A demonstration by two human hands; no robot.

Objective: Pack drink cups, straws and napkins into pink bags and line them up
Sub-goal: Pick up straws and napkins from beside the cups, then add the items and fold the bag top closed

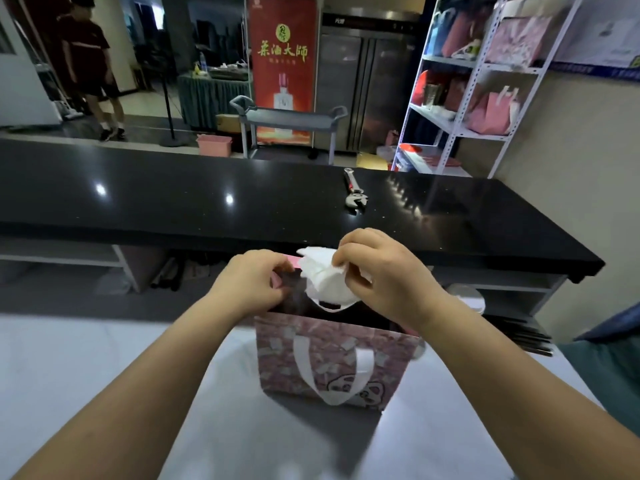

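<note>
The napkin [320, 275] was pinched by the right hand [377, 271] over the pink bag [332, 358], its rim pinched open by the left hand [249, 282]; a straight, deep drop was judged advisable.

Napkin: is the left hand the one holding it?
No, the right hand pinches the white napkin over the open mouth of the pink bag, while the left hand grips its rim.

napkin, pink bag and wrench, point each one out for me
napkin [323, 277]: head view, on its crumpled white middle.
pink bag [394, 358]: head view, on its patterned front wall.
wrench [354, 197]: head view, on its jaw end.
</note>
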